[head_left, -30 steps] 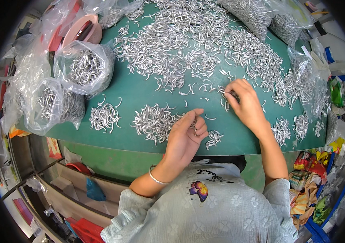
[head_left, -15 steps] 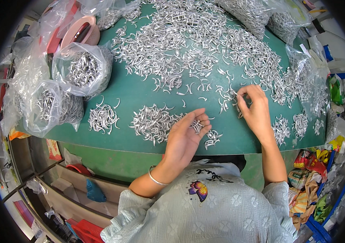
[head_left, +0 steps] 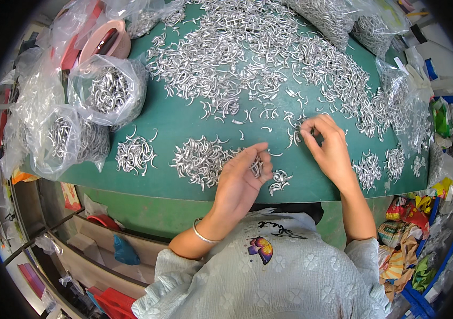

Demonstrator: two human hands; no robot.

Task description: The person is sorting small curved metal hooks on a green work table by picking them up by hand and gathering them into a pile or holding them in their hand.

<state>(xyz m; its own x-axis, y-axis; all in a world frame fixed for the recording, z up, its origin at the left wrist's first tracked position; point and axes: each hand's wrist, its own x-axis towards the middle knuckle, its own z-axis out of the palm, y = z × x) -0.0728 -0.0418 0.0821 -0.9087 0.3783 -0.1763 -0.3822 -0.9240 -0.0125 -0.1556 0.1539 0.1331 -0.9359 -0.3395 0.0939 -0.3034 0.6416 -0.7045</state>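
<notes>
My left hand (head_left: 237, 183) is cupped, palm turned inward, around several small curved silver metal pieces (head_left: 256, 167). It rests at the right side of a dense heap of the same pieces (head_left: 199, 162). Over a loose scatter of curved pieces (head_left: 291, 125), my right hand (head_left: 330, 154) has thumb and forefinger drawn into a pinch. Whatever lies between those fingertips is too small to tell. A little cluster (head_left: 279, 182) lies on the table just right of my left hand.
A broad spread of curved pieces (head_left: 226, 58) covers the far part of the green table (head_left: 173, 119). Filled clear bags (head_left: 109, 90) and a pink basket (head_left: 121, 42) stand at left. Small piles (head_left: 367, 171) sit at right, a separate pile (head_left: 135, 155) at left.
My right hand has shifted slightly left and toward me, its fingertips still pinched. My left hand stays nearly in place, its fingers curled a little more around the pieces.
</notes>
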